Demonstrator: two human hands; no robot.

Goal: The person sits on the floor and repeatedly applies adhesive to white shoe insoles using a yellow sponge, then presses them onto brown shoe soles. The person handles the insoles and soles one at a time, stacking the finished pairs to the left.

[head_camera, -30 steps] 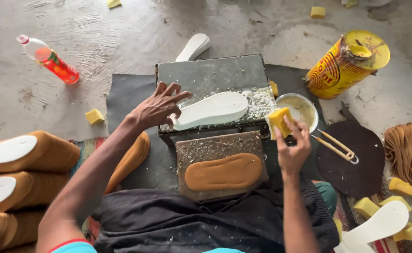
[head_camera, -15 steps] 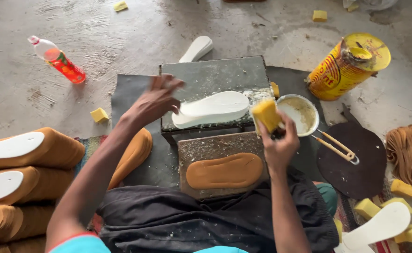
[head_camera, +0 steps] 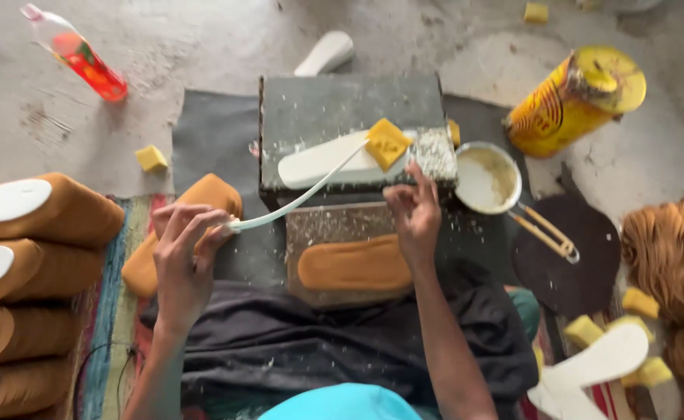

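My left hand pinches the near end of a thin white insole, seen edge-on and slanting up to the grey stone block. A second white insole lies flat on that block. A yellow sponge sits at the far end of the lifted insole. My right hand is just below the sponge with fingers loosely curled; whether they touch it is unclear. A tan insole lies on the lower block in front of me.
A white bowl of glue with tongs stands right of the block, a yellow can behind it. Tan soles are stacked at left, a red bottle far left. Yellow sponge bits lie around.
My left hand came back from the block toward me, gripping a white insole's end. My right hand moved left and forward, bringing the sponge from beside the bowl onto the block.
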